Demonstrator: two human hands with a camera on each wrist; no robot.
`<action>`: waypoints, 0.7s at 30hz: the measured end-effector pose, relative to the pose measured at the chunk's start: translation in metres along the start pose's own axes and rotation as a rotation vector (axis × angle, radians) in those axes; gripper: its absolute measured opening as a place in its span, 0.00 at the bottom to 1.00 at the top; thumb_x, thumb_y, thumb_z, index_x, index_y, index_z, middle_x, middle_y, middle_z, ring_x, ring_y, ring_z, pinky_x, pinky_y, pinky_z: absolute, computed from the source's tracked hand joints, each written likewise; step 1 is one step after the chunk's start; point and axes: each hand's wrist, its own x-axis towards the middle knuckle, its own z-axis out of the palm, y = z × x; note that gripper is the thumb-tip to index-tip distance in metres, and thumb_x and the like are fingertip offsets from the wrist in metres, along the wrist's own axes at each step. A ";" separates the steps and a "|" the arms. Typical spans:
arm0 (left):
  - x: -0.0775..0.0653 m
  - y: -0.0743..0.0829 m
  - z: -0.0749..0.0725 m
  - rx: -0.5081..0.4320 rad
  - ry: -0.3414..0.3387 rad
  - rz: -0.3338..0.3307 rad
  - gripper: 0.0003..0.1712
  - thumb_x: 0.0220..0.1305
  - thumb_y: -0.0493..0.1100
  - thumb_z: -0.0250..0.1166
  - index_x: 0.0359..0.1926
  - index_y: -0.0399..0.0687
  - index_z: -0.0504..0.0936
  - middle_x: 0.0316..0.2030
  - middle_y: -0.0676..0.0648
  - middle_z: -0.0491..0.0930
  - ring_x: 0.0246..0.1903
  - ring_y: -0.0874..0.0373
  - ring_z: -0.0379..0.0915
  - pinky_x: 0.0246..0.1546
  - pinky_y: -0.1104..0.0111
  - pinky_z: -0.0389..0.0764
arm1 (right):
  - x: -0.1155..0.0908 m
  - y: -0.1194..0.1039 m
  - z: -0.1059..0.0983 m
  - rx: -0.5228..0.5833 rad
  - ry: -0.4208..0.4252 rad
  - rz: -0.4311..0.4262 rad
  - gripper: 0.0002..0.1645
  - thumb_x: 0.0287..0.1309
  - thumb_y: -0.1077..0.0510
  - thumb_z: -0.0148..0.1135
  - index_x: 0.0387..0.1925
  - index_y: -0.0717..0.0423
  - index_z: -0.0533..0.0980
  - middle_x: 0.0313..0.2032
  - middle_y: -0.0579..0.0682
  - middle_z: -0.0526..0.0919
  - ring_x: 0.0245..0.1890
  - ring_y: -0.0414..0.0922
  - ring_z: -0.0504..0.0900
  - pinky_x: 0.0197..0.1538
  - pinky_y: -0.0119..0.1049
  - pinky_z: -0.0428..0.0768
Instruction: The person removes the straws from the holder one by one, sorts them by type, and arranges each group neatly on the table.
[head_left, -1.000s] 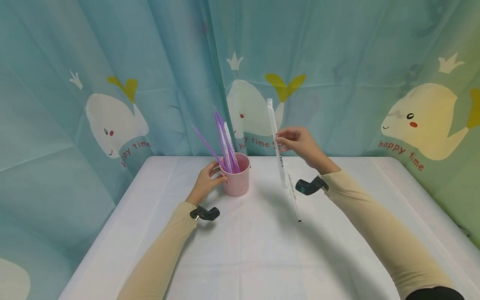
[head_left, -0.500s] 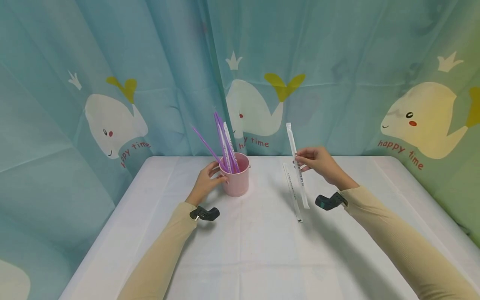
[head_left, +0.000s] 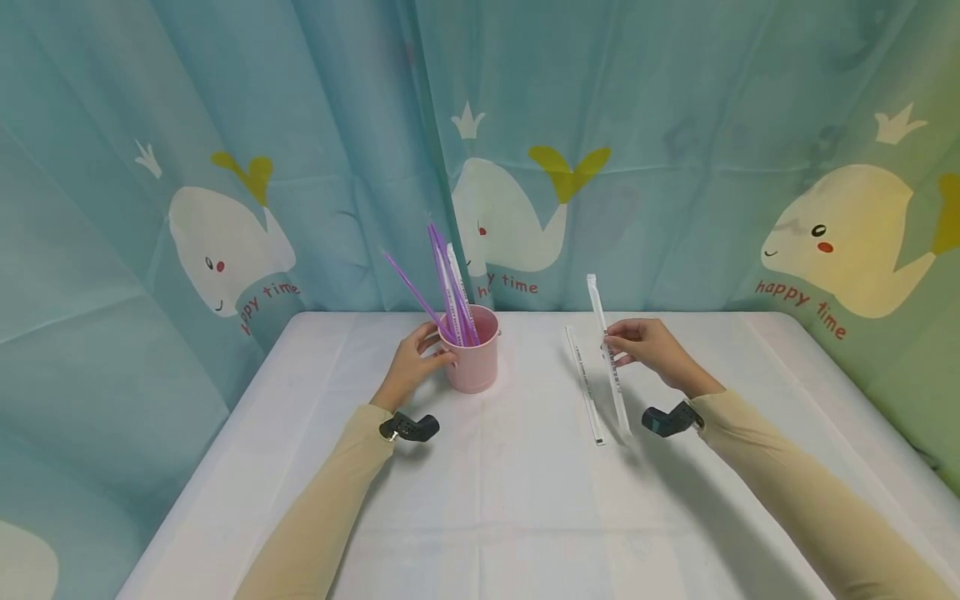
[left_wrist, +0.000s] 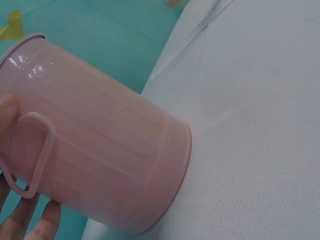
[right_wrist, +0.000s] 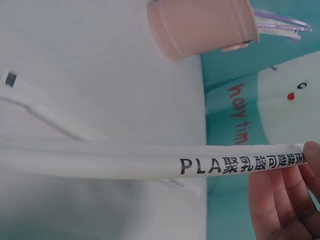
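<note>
My left hand point(head_left: 408, 362) holds a small pink bucket point(head_left: 474, 371) by its left side, thumb near the rim. In the left wrist view the thumb and fingers point(left_wrist: 46, 220) lie about the bucket's side, by its loop handle point(left_wrist: 42, 155). Purple straws point(head_left: 408, 285) and white paper-wrapped straws point(head_left: 461, 279) lean in the bucket. My right hand point(head_left: 656, 350) pinches another paper-wrapped straw point(head_left: 596, 304) near its middle, top tilted left and away. Black print shows on this held straw point(right_wrist: 100, 162) in the right wrist view. A second wrapped straw point(head_left: 581, 371) lies on the table just left of it.
A white cloth covers the table point(head_left: 480, 500). Behind it hangs a blue-green curtain point(head_left: 360, 108) printed with whales and red lettering. Black wrist cameras, one on the left point(head_left: 408, 427) and one on the right point(head_left: 671, 418), sit at both sleeves.
My right hand has moved right and down with the wrapped straw, away from the bucket and past the straw lying on the table. The left hand and bucket have stayed put.
</note>
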 end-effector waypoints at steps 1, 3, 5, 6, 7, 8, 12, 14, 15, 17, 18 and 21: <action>0.000 0.000 0.000 0.002 0.000 -0.001 0.40 0.56 0.31 0.65 0.68 0.33 0.58 0.69 0.36 0.58 0.68 0.42 0.56 0.69 0.56 0.65 | 0.000 0.003 0.000 -0.001 -0.001 0.008 0.22 0.62 0.60 0.57 0.50 0.75 0.71 0.35 0.50 0.83 0.31 0.30 0.79 0.37 0.29 0.86; -0.001 0.001 0.000 0.006 0.000 -0.002 0.40 0.56 0.32 0.65 0.68 0.34 0.58 0.69 0.36 0.59 0.69 0.42 0.56 0.68 0.56 0.65 | 0.001 0.007 0.001 0.001 0.000 0.017 0.22 0.62 0.60 0.57 0.50 0.75 0.71 0.36 0.52 0.83 0.31 0.30 0.79 0.37 0.29 0.86; 0.000 0.000 0.000 0.008 0.000 -0.001 0.40 0.56 0.32 0.65 0.68 0.33 0.58 0.69 0.36 0.58 0.68 0.41 0.56 0.68 0.55 0.65 | 0.002 0.011 0.002 0.002 -0.001 0.022 0.23 0.62 0.60 0.57 0.51 0.76 0.71 0.37 0.53 0.83 0.32 0.30 0.79 0.37 0.29 0.86; 0.000 -0.001 0.000 0.007 0.000 0.001 0.40 0.56 0.31 0.65 0.68 0.33 0.58 0.69 0.36 0.58 0.68 0.41 0.56 0.68 0.55 0.65 | 0.002 0.013 0.003 0.007 -0.002 0.026 0.23 0.62 0.60 0.57 0.51 0.76 0.71 0.37 0.55 0.83 0.31 0.30 0.79 0.37 0.29 0.86; 0.002 -0.003 -0.001 0.004 0.001 0.000 0.40 0.56 0.31 0.65 0.68 0.33 0.58 0.69 0.36 0.58 0.68 0.41 0.56 0.68 0.54 0.65 | 0.003 0.015 0.003 0.011 -0.003 0.026 0.23 0.62 0.60 0.57 0.51 0.77 0.70 0.38 0.56 0.83 0.32 0.30 0.79 0.37 0.29 0.86; 0.003 -0.006 -0.001 0.002 0.002 0.002 0.40 0.56 0.31 0.65 0.68 0.34 0.58 0.69 0.36 0.58 0.68 0.41 0.56 0.68 0.54 0.65 | 0.004 0.016 0.004 0.016 -0.004 0.028 0.23 0.63 0.60 0.56 0.51 0.78 0.70 0.39 0.58 0.82 0.31 0.30 0.78 0.37 0.29 0.86; 0.010 -0.021 -0.003 0.009 0.012 0.010 0.40 0.56 0.33 0.66 0.68 0.37 0.60 0.69 0.38 0.59 0.68 0.43 0.57 0.68 0.55 0.66 | 0.008 0.023 0.006 0.043 -0.004 0.046 0.23 0.63 0.61 0.55 0.51 0.80 0.70 0.41 0.64 0.81 0.30 0.29 0.78 0.37 0.29 0.86; 0.011 -0.026 -0.003 0.019 0.017 0.017 0.40 0.56 0.34 0.66 0.68 0.39 0.60 0.69 0.40 0.60 0.68 0.44 0.57 0.68 0.56 0.66 | 0.010 0.028 0.007 0.048 -0.007 0.050 0.23 0.63 0.62 0.55 0.51 0.80 0.70 0.41 0.64 0.81 0.30 0.30 0.78 0.37 0.29 0.86; 0.012 -0.028 -0.003 0.024 0.020 0.021 0.39 0.56 0.34 0.66 0.68 0.39 0.60 0.69 0.40 0.60 0.68 0.44 0.57 0.68 0.56 0.66 | 0.012 0.030 0.007 0.050 -0.009 0.053 0.23 0.63 0.62 0.54 0.51 0.80 0.70 0.41 0.64 0.81 0.30 0.30 0.78 0.37 0.29 0.86; 0.013 -0.030 -0.003 0.027 0.021 0.030 0.39 0.56 0.34 0.66 0.68 0.39 0.60 0.69 0.40 0.60 0.68 0.44 0.57 0.68 0.55 0.66 | 0.015 0.034 0.007 0.049 -0.015 0.052 0.23 0.63 0.62 0.54 0.51 0.80 0.70 0.39 0.61 0.82 0.29 0.30 0.78 0.37 0.29 0.86; 0.013 -0.029 -0.003 0.026 0.022 0.030 0.40 0.56 0.34 0.66 0.68 0.40 0.60 0.69 0.40 0.60 0.68 0.44 0.58 0.68 0.56 0.66 | 0.016 0.035 0.007 0.047 -0.018 0.051 0.23 0.63 0.62 0.54 0.51 0.80 0.70 0.38 0.59 0.83 0.29 0.30 0.78 0.37 0.29 0.86; 0.013 -0.026 -0.003 0.020 0.017 0.019 0.40 0.56 0.33 0.66 0.68 0.39 0.60 0.69 0.40 0.59 0.68 0.44 0.57 0.68 0.56 0.67 | 0.020 0.038 0.009 0.033 -0.020 0.063 0.23 0.63 0.61 0.55 0.50 0.79 0.71 0.35 0.52 0.83 0.28 0.31 0.78 0.37 0.28 0.86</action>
